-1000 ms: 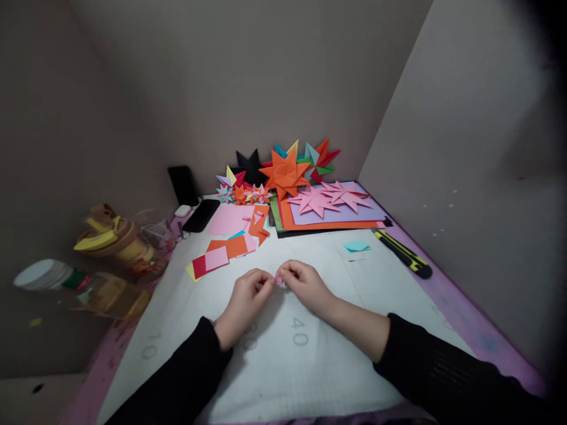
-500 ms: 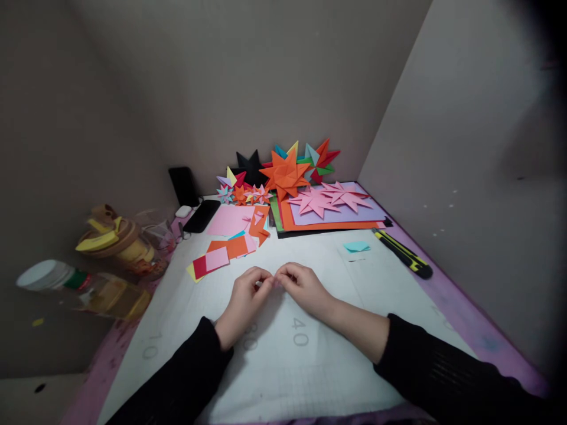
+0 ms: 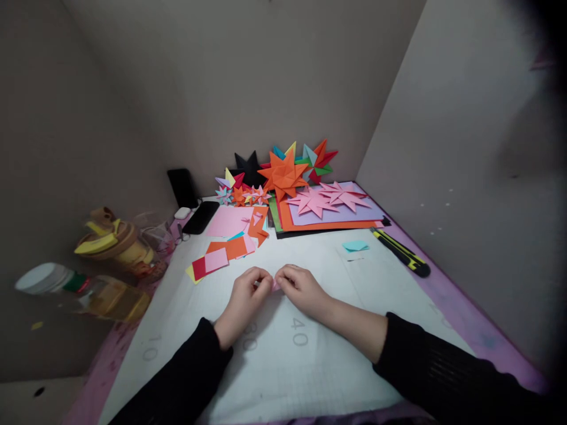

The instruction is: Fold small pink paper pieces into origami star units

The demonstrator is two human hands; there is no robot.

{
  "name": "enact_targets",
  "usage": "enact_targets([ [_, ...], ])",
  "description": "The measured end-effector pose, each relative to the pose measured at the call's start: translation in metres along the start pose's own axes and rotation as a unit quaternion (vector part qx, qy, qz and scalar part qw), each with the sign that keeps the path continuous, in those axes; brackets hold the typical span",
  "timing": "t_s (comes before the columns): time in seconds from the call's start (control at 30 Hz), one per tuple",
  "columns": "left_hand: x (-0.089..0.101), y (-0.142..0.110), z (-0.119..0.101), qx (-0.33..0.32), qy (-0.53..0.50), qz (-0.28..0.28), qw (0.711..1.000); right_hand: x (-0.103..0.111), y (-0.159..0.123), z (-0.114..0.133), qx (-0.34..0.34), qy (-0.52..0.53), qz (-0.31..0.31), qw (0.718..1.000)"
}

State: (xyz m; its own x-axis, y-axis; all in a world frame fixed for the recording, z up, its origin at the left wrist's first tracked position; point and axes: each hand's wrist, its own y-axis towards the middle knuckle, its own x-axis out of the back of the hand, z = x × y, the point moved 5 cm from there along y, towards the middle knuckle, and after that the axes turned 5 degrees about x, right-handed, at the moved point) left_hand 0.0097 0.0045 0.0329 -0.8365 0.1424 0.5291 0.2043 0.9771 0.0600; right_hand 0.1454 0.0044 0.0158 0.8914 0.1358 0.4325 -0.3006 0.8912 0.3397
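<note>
Between my fingertips, above the white sheet's middle, is a small piece of pink paper (image 3: 275, 286), mostly hidden by the fingers. My left hand (image 3: 248, 298) pinches its left side between thumb and index finger. On the opposite side my right hand (image 3: 303, 290) pinches it the same way, the two hands almost touching. Ahead to the left lie paper pieces: a red and pink strip (image 3: 211, 263), an orange strip (image 3: 228, 248) and a pink square (image 3: 228, 221). A folded light-blue paper piece (image 3: 355, 246) rests to the right.
Folded paper stars, among them an orange star (image 3: 283, 172) and a pink star (image 3: 313, 202), crowd the back by the wall. A yellow-black utility knife (image 3: 401, 252) lies at right. Left are a phone (image 3: 201, 217), a bottle (image 3: 110, 295) and a lidded cup (image 3: 128, 242).
A little more of the pink paper shows between my fingertips, and my right fingers have shifted very slightly. The camera view has moved a touch; everything else stays put.
</note>
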Motion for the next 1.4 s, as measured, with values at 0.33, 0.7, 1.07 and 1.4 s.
enact_targets([
  [0.33, 0.001, 0.001, 0.003, 0.017, -0.011, -0.012, 1.0, 0.002, 0.002, -0.003, -0.029, 0.042, -0.014, 0.999],
  [0.7, -0.005, 0.001, 0.005, 0.017, 0.001, 0.015, 1.0, -0.006, 0.001, -0.009, -0.084, 0.119, 0.014, 0.989],
  [1.07, -0.012, 0.001, 0.012, 0.039, -0.025, 0.056, 0.997, -0.003, 0.001, -0.013, -0.106, 0.148, -0.008, 0.983],
  [1.4, -0.012, 0.0, 0.012, 0.084, -0.06, 0.09, 0.99, 0.0, 0.0, -0.011, -0.114, 0.154, -0.022, 0.981],
])
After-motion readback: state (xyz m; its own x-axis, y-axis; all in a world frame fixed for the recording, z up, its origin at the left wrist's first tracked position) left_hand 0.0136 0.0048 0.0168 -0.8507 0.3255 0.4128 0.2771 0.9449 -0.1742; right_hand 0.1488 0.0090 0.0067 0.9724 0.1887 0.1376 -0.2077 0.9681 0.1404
